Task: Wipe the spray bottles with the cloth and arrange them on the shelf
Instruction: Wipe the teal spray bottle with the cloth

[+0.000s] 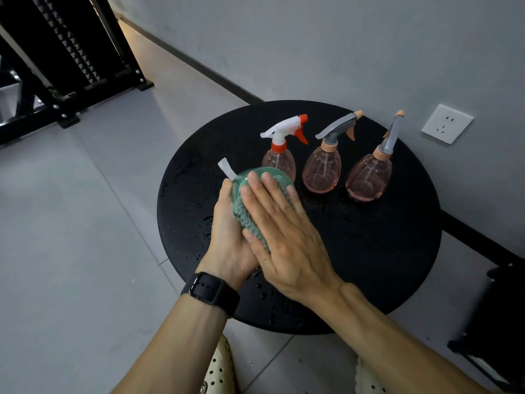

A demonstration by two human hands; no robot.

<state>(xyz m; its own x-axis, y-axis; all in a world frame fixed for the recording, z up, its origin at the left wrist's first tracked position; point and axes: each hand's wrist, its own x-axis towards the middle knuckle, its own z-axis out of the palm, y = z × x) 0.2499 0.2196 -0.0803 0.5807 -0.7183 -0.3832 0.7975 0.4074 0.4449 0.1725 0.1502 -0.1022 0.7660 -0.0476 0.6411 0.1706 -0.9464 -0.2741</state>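
At frame centre the left hand [227, 237] grips the green bottle [257, 177] (nozzle toward upper left) while the flat, unclenched right hand [279, 231] presses the cloth [250, 223] along it.

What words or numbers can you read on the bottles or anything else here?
None can be read.
The three pink spray bottles on the black round table: no labels show.
The green bottle, held by the left hand while the right hand presses the cloth on it: no print shows.
The watch: face hidden.
The wall socket: no text.
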